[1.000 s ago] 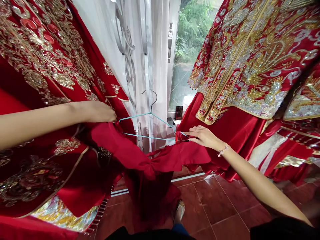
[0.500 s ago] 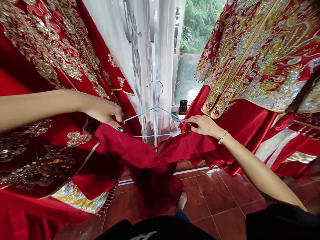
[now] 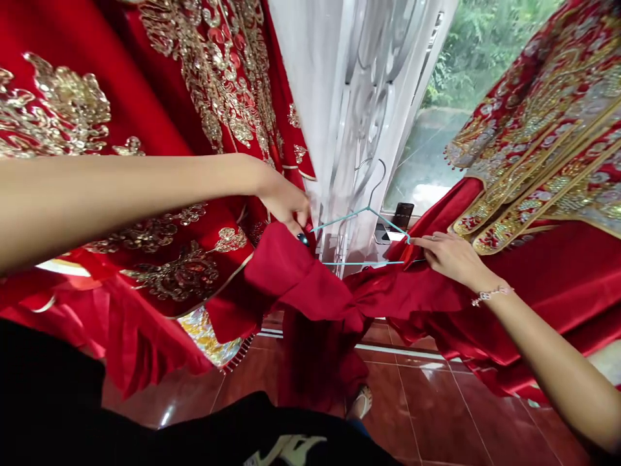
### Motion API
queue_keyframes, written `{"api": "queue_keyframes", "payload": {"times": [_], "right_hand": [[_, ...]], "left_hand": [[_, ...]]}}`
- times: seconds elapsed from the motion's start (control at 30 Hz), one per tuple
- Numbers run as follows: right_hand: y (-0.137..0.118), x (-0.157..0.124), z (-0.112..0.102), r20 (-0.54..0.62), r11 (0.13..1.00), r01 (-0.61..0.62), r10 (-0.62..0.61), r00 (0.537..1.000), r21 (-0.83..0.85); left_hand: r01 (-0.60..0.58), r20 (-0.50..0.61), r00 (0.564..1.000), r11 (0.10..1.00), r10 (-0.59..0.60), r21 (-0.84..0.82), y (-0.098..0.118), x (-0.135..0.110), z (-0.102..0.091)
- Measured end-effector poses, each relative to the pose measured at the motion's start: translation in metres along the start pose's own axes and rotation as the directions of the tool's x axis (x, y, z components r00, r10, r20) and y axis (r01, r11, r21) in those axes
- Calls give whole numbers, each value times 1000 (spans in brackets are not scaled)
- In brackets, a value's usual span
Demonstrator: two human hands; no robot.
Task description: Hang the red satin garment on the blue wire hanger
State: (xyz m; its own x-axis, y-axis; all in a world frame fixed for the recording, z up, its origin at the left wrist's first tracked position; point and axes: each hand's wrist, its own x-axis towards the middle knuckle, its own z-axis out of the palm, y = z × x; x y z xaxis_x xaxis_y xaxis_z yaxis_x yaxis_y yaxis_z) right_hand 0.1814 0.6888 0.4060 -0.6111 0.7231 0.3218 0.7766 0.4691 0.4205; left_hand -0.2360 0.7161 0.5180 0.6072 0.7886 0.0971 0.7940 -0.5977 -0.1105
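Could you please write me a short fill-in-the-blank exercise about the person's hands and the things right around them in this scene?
The left hand and the right hand both touch a ____ satin garment.
The wire hanger is ____ in colour.
The sheer curtain behind the hanger is ____.
The bracelet sits on the person's ____ wrist.

Missing words: red; light blue; white; right.

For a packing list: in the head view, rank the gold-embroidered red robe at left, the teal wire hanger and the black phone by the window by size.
1. Gold-embroidered red robe
2. Teal wire hanger
3. Black phone, though it seems farther off, so its place is unsure.
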Motion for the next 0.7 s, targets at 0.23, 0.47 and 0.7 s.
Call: {"api": "queue_keyframes", "payload": {"times": [0.23, 0.47, 0.7], "right_hand": [[-2, -1, 1, -45, 999, 32, -32, 998, 4], [-6, -1, -1, -27, 995, 10, -8, 1000, 99], [-15, -10, -2, -26, 984, -12, 17, 1000, 180]], "left_hand": [[-216, 173, 955, 964, 242, -155, 55, 13, -19], [-319, 22, 943, 918, 333, -234, 57, 20, 1], [-106, -505, 863, 981, 10, -163, 68, -13, 66]]}}
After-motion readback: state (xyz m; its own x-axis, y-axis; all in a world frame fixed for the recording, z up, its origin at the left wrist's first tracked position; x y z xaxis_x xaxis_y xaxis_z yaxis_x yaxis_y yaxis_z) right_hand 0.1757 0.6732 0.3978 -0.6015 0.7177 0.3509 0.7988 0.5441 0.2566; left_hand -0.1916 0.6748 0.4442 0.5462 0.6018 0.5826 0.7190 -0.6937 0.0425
